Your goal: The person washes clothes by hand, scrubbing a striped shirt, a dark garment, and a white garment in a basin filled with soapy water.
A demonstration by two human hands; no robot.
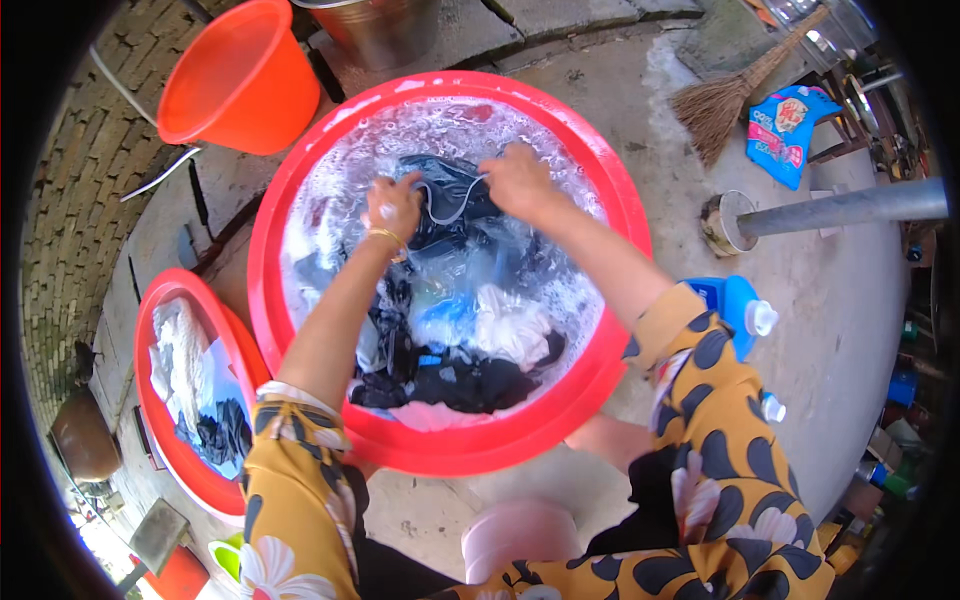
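Note:
Before me stands a large red plastic basin (450, 454) full of sudsy water and wet laundry. At its far side, a dark wet garment (450, 180) is stretched between my two hands. Some foam clings to my left hand (394, 206), which grips the garment's left part. My right hand (517, 184) pinches it at the right, near one end of a white drawstring (450, 223) that loops down in the middle. Closer to me in the basin lie a white cloth (511, 326), a black cloth (480, 386) and a pink cloth (435, 416).
A smaller red basin (146, 367) with clothes stands at left. Beyond are an orange-red bucket (292, 97) and a metal pot (382, 34). Right of the basin are a blue detergent jug (739, 307), a metal pole (840, 210), a straw broom (712, 109) and a blue packet (780, 154).

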